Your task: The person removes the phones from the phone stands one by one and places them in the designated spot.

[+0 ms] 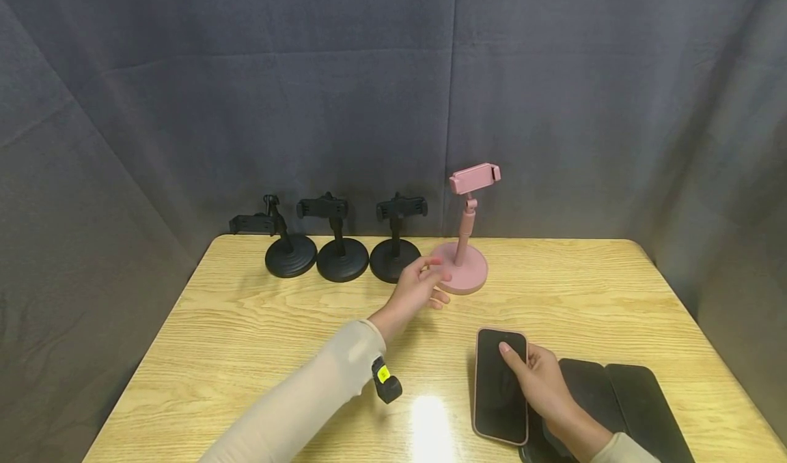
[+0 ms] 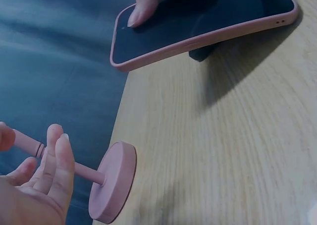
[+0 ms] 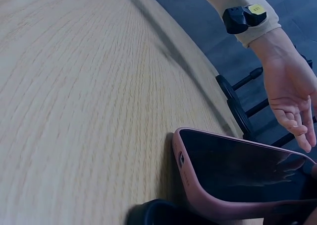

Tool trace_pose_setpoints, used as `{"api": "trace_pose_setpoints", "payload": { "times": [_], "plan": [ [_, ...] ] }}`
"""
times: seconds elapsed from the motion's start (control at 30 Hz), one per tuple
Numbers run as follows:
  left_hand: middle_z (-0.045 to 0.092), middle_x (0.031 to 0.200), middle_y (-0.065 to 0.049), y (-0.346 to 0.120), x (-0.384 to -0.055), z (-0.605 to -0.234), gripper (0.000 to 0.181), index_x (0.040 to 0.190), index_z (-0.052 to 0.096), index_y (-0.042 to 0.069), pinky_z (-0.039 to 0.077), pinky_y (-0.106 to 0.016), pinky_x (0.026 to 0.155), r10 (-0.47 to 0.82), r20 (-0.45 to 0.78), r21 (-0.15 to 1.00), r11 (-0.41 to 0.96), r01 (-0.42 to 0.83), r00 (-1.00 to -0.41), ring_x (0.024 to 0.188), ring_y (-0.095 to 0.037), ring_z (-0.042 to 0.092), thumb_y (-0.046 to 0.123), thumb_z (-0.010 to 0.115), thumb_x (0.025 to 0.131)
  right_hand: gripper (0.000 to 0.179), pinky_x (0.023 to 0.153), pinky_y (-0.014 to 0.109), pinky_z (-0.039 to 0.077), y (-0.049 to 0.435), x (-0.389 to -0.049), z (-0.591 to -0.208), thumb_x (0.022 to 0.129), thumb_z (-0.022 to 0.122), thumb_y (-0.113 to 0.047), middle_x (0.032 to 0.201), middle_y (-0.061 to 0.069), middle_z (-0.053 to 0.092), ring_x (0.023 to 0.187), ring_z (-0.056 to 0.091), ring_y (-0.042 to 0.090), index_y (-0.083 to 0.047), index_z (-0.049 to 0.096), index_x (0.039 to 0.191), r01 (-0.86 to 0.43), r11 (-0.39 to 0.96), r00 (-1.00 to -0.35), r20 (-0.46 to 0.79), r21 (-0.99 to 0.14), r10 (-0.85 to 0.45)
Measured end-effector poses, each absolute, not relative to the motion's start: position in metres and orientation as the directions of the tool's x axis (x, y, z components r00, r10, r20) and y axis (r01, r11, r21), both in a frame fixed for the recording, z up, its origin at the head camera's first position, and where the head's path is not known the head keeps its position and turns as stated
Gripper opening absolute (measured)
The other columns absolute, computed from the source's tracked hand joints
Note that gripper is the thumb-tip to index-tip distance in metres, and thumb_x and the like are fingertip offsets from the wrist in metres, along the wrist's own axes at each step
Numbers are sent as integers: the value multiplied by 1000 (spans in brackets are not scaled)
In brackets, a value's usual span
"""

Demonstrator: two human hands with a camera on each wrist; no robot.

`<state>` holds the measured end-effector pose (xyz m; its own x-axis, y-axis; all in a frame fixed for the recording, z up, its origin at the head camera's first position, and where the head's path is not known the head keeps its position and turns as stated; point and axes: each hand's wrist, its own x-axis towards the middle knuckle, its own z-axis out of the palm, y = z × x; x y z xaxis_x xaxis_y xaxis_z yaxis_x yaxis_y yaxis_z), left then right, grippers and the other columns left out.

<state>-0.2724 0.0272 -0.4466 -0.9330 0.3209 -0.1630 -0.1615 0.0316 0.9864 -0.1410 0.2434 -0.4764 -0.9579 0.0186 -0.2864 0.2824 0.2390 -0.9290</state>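
Note:
A pink phone stand (image 1: pixel 465 234) with a round base stands at the back of the table, its clamp head tilted up. My left hand (image 1: pixel 419 287) reaches to the base's left edge, fingers relaxed and spread, holding nothing. In the left wrist view its fingers (image 2: pixel 62 160) overlap the stand's pole; whether they touch the stand I cannot tell. My right hand (image 1: pixel 544 384) grips a phone (image 1: pixel 499 398) in a pink case, thumb on the dark screen and the other fingers behind it. The right wrist view shows the phone (image 3: pixel 237 170) screen up, close over the table.
Three black phone stands (image 1: pixel 291 257) (image 1: pixel 342 261) (image 1: pixel 393 259) stand in a row left of the pink one. A flat black object (image 1: pixel 645 408) with a lengthwise seam lies under and beside my right hand. Behind the wooden table (image 1: pixel 246 333) hangs a grey curtain (image 1: pixel 344 108).

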Motion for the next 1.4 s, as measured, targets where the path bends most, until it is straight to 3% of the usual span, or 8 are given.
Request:
{"api": "trace_pose_setpoints", "payload": {
  "times": [0.63,0.8,0.9,1.1,1.2,1.4],
  "plan": [
    [63,132,-25,24,-256,-457,41,144,46,10,55,-19,63,377,-150,989,41,-145,-914,66,-8,66,18,51,104,40,77,32,62,256,-150,-470,109,45,-26,102,13,75,84,75,18,8,58,122,213,302,-943,-276,-929,-184],
    [65,127,-23,24,-254,-460,41,143,47,9,55,-19,62,376,-151,988,42,-146,-914,66,-7,66,18,51,104,35,76,33,62,258,-151,-468,108,45,-21,100,11,72,83,73,16,11,57,119,193,309,-924,-279,-931,-261],
    [65,128,-25,24,-253,-463,39,143,47,9,55,-18,62,382,-151,988,48,-144,-912,66,-7,66,17,51,104,32,75,31,58,257,-152,-467,106,49,-20,92,6,69,80,67,12,8,56,120,176,364,-932,-274,-915,-238],
    [64,129,-25,21,-249,-469,39,143,46,8,55,-18,63,397,-163,987,72,-147,-903,67,-7,66,18,51,106,45,52,19,43,255,-151,-467,101,58,-14,72,0,51,55,43,6,1,44,142,145,443,-951,-247,-885,-183],
    [64,129,-26,20,-247,-470,41,145,45,6,54,-18,63,404,-168,986,74,-151,-899,67,-7,66,19,51,106,49,47,16,34,255,-151,-469,100,60,-11,68,-2,43,52,36,4,0,42,144,124,469,-955,-233,-875,-181],
    [63,130,-27,18,-245,-473,44,145,43,4,53,-18,63,415,-167,986,66,-153,-894,69,-8,65,22,50,106,50,49,18,41,257,-153,-472,100,60,-9,72,1,58,54,45,4,6,41,143,76,427,-950,-195,-901,-243]
  ]
}}
